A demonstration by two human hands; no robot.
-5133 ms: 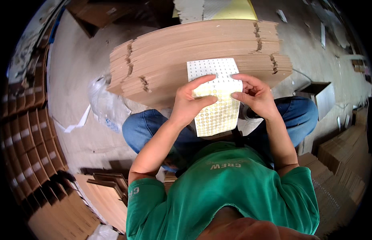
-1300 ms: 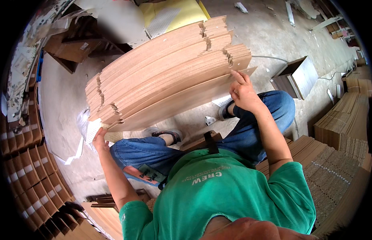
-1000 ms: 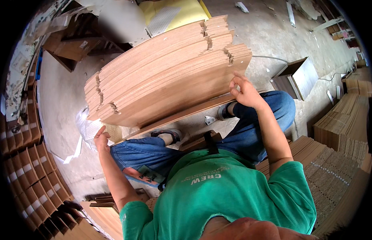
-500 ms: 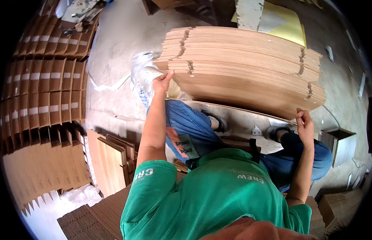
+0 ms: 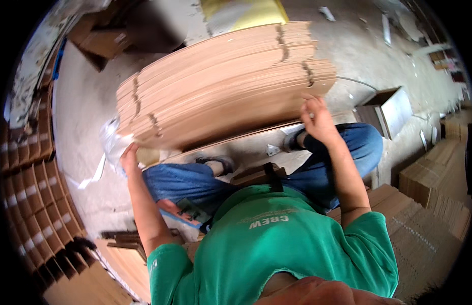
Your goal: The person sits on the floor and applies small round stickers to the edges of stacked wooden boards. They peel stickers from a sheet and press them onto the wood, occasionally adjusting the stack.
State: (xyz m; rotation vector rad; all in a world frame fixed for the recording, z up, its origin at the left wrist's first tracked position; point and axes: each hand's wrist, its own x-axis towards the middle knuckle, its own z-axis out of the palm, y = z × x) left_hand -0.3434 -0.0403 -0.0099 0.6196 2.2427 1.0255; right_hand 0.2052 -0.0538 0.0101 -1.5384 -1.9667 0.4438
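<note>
At twelve o'clock, board stack; left hand near its eight o'clock, right hand near four. Cannot tell whether either grip is closed.

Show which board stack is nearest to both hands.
The long board stack, upper middle: left hand and right hand are near its ends; the stacks at right lie farther.

Panel stack blocking ahead, bent knees either side, gap between them

Single head-worn fisheye view, close above the green shirt, downward toward both hands
</note>
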